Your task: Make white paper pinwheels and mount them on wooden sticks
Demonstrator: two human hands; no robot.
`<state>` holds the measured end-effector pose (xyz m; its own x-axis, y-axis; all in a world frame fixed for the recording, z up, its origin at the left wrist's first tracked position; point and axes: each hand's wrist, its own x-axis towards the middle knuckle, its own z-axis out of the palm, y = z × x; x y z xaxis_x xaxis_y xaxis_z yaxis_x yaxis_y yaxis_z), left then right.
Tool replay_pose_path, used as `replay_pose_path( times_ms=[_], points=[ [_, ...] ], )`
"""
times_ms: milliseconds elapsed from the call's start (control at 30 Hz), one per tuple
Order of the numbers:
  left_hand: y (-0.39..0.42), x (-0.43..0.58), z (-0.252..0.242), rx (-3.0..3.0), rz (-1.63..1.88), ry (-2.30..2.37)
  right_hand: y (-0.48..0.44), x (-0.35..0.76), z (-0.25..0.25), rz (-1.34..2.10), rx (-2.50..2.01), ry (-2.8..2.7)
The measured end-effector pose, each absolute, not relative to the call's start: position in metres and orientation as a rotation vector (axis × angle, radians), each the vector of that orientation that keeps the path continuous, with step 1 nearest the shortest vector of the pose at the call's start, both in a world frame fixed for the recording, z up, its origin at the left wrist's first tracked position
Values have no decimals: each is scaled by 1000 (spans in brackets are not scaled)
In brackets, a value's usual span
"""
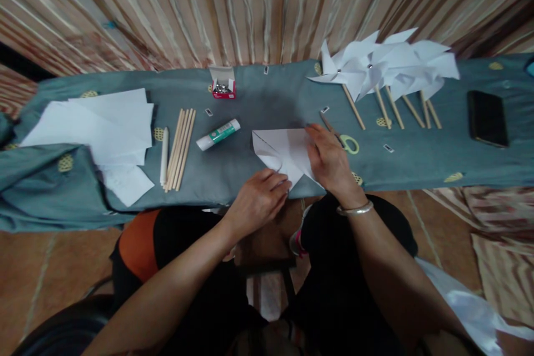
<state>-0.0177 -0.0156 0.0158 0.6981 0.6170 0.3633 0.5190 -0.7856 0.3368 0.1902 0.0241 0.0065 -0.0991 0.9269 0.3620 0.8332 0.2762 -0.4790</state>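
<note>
A white sheet of paper with cut, partly lifted flaps lies near the table's front edge. My left hand is closed at its lower edge, fingers bent together on a flap. On the paper's right side, my right hand grips with curled fingers, a bangle on its wrist. Some of the sheet is hidden beneath my fingers. Just beyond the right hand, scissors with pale green handles lie partly covered. A glue stick lies to the left of the paper.
Several wooden sticks lie beside a white pencil-like stick. Loose paper sheets are at left. A red box of metal pins stands at the back. Finished paper pinwheels and a black phone occupy the right.
</note>
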Motion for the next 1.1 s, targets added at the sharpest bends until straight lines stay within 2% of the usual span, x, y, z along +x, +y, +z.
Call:
replay_pose_path(
  times_ms=[267, 800, 1100],
  points=[
    [-16, -21, 19, 2721, 716, 907, 37, 192, 5, 194, -1676, -2118],
    [-16, -31, 24, 2764, 701, 948, 45, 192, 5, 151, -1652, -2056],
    [1, -57, 25, 2791, 775, 1138, 41, 199, 18, 185, -1718, -1888]
  ],
)
